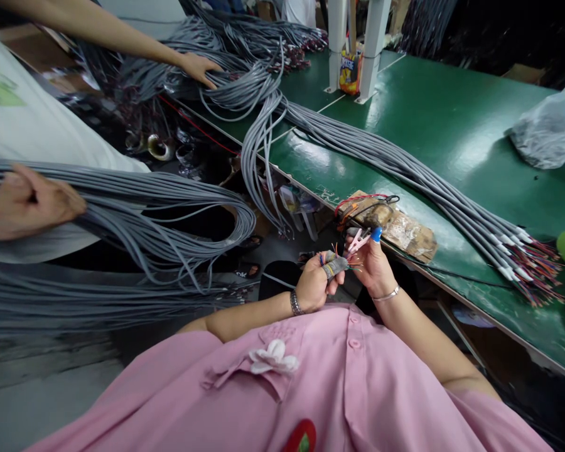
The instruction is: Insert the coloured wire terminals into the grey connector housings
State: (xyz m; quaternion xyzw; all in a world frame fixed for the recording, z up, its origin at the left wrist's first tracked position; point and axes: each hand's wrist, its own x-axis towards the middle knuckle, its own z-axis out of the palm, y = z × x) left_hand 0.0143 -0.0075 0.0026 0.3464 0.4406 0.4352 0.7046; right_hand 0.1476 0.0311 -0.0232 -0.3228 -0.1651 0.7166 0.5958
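Note:
Just in front of my pink shirt, my left hand [314, 282] is closed on a grey cable, whose thin coloured wires [355, 262] fan out toward the right. Grey wrapping [335, 268] covers the thumb of that hand. My right hand [375, 267] is close beside it, with a blue cover [376, 234] on one fingertip. Its fingers pinch a pink clip [359, 241] at the wire ends. Whether the clip touches the wires is too small to tell.
A long bundle of grey cables [386, 157] with bared coloured ends lies across the green table [452, 119]. A wooden block [412, 235] sits at the table's edge. On the left, a co-worker's hand [32, 204] grips looped cables; their other hand [200, 68] rests on a pile.

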